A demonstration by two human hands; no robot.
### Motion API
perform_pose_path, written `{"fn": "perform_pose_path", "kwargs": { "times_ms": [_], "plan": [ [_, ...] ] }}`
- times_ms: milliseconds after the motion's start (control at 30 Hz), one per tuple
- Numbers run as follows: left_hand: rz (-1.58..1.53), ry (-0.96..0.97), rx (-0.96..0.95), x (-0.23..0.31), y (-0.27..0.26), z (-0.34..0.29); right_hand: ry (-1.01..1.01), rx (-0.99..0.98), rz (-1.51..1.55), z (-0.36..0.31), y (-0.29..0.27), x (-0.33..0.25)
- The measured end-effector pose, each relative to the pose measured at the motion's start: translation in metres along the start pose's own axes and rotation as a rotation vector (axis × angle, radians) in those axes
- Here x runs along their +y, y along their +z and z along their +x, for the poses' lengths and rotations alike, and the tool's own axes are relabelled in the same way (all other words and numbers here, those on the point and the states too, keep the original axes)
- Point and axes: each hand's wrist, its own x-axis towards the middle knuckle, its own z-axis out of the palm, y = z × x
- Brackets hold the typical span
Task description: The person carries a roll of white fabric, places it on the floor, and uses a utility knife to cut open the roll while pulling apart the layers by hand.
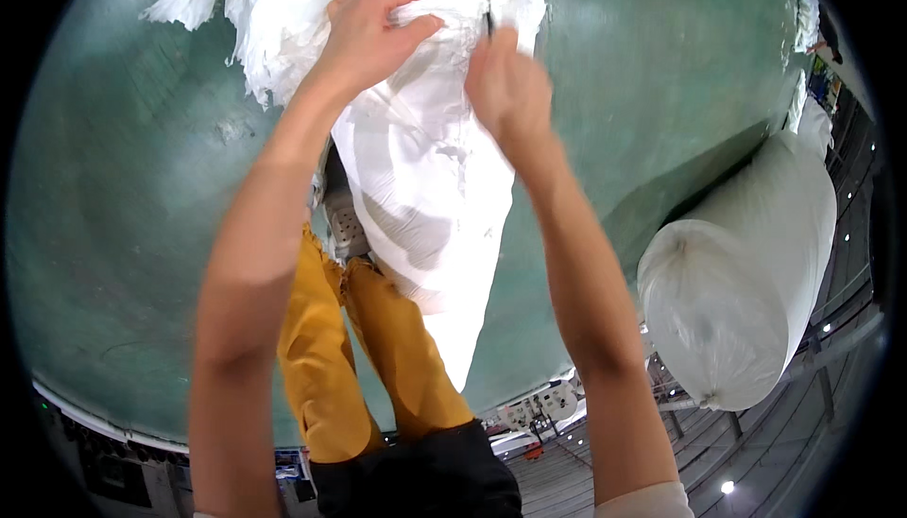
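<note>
A long white sack [425,159] stretches away from my legs, with wrinkled white material bunched at its far end. My left hand [370,34] is closed there, its thumb and fingers pinching a fold of the white material. Just to the right, my right hand [510,83] is curled shut and smeared by motion. A thin dark tool [489,23] sticks out from its fingertips against the white material; its kind is too small and blurred to tell. Ragged white sheeting [269,17] spills out to the left of my left hand.
Under everything lies a green floor [123,168]. A large, full white bag [737,282] rests at the right. My legs in yellow trousers [326,367] and a pale shoe with holes [346,225] are beside the sack. Machinery [548,409] shows at the lower rim.
</note>
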Motion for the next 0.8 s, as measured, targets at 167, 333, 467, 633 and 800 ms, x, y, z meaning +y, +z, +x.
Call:
{"fn": "perform_pose_path", "kwargs": {
  "times_ms": [167, 333, 467, 633, 800],
  "plan": [
    [0.04, 0.052, 0.03, -0.007, 0.001, -0.01, 0.205, -0.576, -0.047, -0.127, -0.01, 0.018],
    [0.054, 0.019, -0.038, 0.012, -0.007, -0.006, -0.104, -0.03, 0.038, 0.003, -0.042, -0.019],
    [0.028, 0.086, 0.039, 0.006, -0.002, -0.007, 0.082, -0.229, -0.019, -0.02, -0.004, -0.002],
    [-0.003, 0.026, -0.061, -0.003, -0.002, -0.01, 0.229, -0.541, -0.106, -0.113, -0.02, 0.013],
    [0.026, 0.011, -0.031, 0.005, -0.001, -0.006, -0.094, -0.05, -0.018, 0.038, -0.04, -0.021]
  ]
}}
